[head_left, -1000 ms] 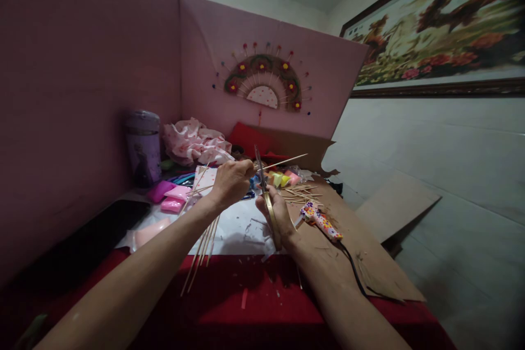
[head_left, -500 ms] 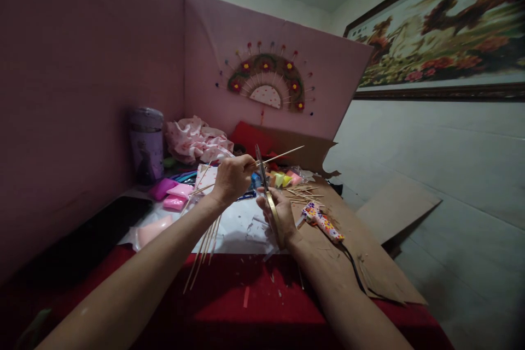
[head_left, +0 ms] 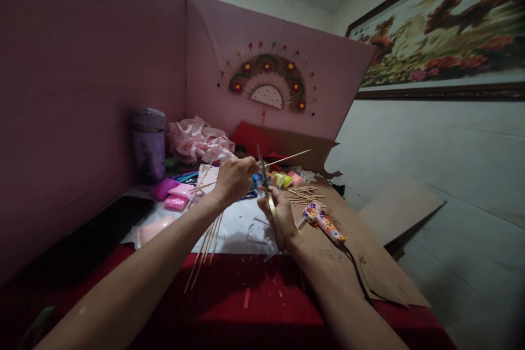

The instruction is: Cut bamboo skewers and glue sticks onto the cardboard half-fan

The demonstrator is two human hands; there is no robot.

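My left hand (head_left: 234, 178) is closed on a thin wooden skewer (head_left: 289, 157), whose pointed end sticks out to the right. My right hand (head_left: 281, 213) grips a pair of scissors (head_left: 272, 210) with gold-coloured handles, blades pointing up. The blades cross the skewer just right of my left fingers; whether they bite into it I cannot tell. Below my left forearm, several long skewers (head_left: 210, 238) lie over the edge of a white sheet (head_left: 235, 232). Short cut sticks (head_left: 304, 195) lie in a pile beyond my right hand.
A flower-patterned glue gun (head_left: 324, 222) with a black cord rests on brown cardboard (head_left: 369, 262) at right. Pink clay packets (head_left: 178, 197), a purple tumbler (head_left: 148, 145) and crumpled dotted cloth (head_left: 199, 139) stand left. A decorated fan shape (head_left: 266, 79) is on the pink board behind.
The skewer's pointed end reaches slightly farther right and sits a little lower. Both hands keep their grips, and the whole view has shifted slightly.
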